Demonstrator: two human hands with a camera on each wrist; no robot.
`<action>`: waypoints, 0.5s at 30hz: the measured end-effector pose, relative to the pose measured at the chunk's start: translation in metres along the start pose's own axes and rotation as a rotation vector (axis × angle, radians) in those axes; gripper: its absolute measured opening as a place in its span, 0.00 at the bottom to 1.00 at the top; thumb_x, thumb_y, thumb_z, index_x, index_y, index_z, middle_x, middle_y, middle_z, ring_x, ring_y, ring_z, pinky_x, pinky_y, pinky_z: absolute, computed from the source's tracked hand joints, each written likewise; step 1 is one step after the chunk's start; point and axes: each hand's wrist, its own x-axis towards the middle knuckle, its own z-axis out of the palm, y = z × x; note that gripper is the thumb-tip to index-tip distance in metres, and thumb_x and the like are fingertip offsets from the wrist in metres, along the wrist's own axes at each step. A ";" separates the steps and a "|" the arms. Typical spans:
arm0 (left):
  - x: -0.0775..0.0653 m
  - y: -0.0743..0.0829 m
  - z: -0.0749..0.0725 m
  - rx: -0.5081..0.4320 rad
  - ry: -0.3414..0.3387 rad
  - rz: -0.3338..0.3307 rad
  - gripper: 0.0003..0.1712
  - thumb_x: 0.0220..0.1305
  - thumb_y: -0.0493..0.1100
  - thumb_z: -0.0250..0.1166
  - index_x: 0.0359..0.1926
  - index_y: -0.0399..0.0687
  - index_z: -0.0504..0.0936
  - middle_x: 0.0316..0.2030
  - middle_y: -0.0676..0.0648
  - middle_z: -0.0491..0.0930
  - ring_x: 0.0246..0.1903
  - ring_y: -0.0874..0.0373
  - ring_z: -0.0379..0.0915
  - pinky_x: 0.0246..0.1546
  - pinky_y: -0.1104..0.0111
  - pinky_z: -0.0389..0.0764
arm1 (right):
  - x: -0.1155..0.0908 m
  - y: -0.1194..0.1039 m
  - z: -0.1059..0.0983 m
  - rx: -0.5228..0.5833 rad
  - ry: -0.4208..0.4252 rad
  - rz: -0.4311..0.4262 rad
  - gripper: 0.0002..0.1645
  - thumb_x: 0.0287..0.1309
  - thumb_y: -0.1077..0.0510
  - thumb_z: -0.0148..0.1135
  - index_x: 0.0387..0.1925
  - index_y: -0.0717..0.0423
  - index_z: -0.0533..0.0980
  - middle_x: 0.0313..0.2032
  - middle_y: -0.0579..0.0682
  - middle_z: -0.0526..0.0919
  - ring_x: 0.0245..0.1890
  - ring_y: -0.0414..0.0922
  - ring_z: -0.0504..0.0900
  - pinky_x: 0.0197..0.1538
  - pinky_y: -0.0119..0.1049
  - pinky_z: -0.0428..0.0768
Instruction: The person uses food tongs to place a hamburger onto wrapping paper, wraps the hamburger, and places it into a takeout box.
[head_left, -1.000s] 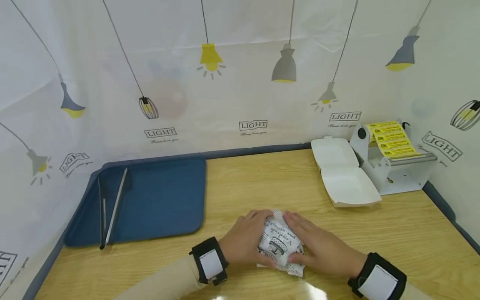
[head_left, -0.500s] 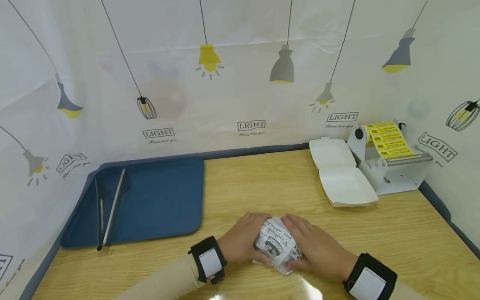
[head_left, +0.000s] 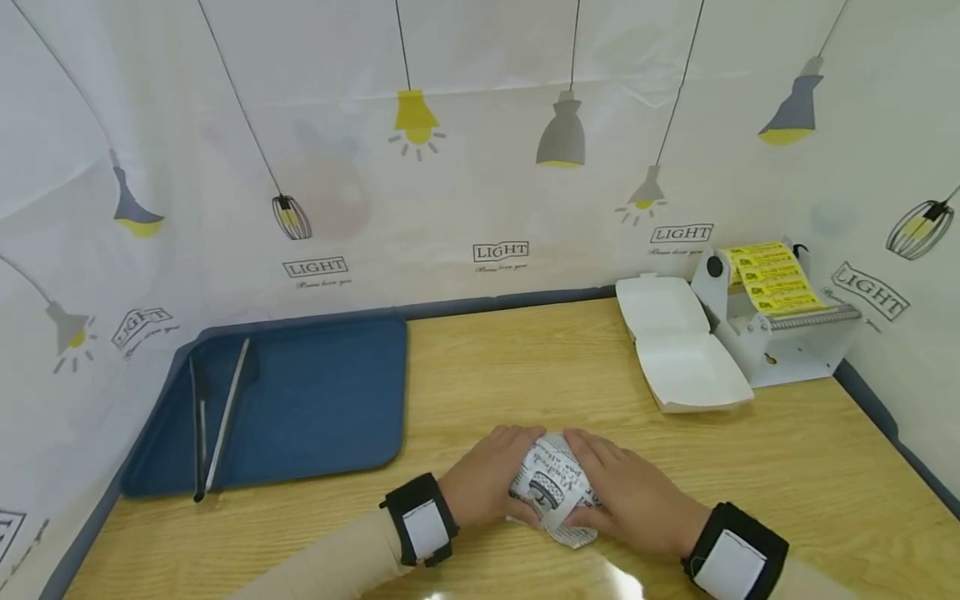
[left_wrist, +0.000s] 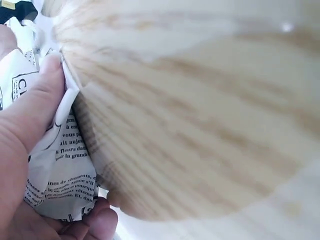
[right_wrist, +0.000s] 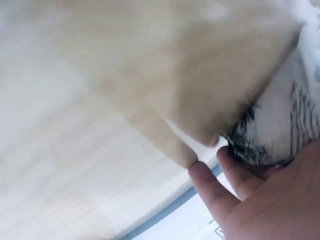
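Note:
A rounded bundle [head_left: 551,483] in white paper with black newspaper-style print sits low in the middle of the head view, on the wooden table. My left hand [head_left: 486,479] grips its left side. In the left wrist view, the left thumb [left_wrist: 46,85] presses along a folded paper edge while other fingertips curl under the far end. My right hand [head_left: 637,500] holds the opposite side, thumb at the near end and fingers over the far side. The right wrist view has the right fingers [right_wrist: 215,190] against the printed paper [right_wrist: 280,125]. What the wrapping contains is hidden.
A blue tray [head_left: 322,400] at the left carries metal tongs [head_left: 227,417]. At the back right lies an open white clamshell box [head_left: 690,367], beside a white dispenser [head_left: 795,350] with a roll of yellow labels [head_left: 776,279]. A lamp-print curtain [head_left: 450,192] encloses the table [head_left: 480,367].
Both hands keep hold of the bundle, which has shifted slightly toward the person. The loose paper at its near end now sticks out less, and the head view has moved slightly.

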 end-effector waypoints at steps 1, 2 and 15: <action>0.000 -0.001 0.000 0.001 0.006 -0.002 0.61 0.34 0.59 0.76 0.67 0.41 0.57 0.58 0.47 0.69 0.57 0.56 0.63 0.61 0.66 0.64 | 0.001 0.000 0.000 -0.009 0.008 -0.006 0.60 0.52 0.23 0.44 0.72 0.60 0.45 0.69 0.57 0.57 0.67 0.49 0.58 0.63 0.47 0.64; 0.000 -0.001 0.001 -0.003 0.011 -0.006 0.61 0.33 0.59 0.76 0.67 0.42 0.58 0.58 0.48 0.69 0.56 0.56 0.64 0.61 0.66 0.64 | 0.001 -0.001 -0.001 -0.014 0.009 -0.011 0.60 0.53 0.24 0.44 0.72 0.61 0.45 0.69 0.57 0.57 0.67 0.49 0.58 0.63 0.47 0.64; 0.003 0.001 0.000 0.049 0.006 -0.066 0.59 0.30 0.61 0.77 0.65 0.48 0.62 0.56 0.50 0.71 0.54 0.57 0.66 0.58 0.64 0.67 | -0.012 0.055 -0.075 0.379 0.476 0.224 0.14 0.68 0.48 0.50 0.43 0.51 0.76 0.39 0.48 0.80 0.35 0.41 0.78 0.34 0.33 0.78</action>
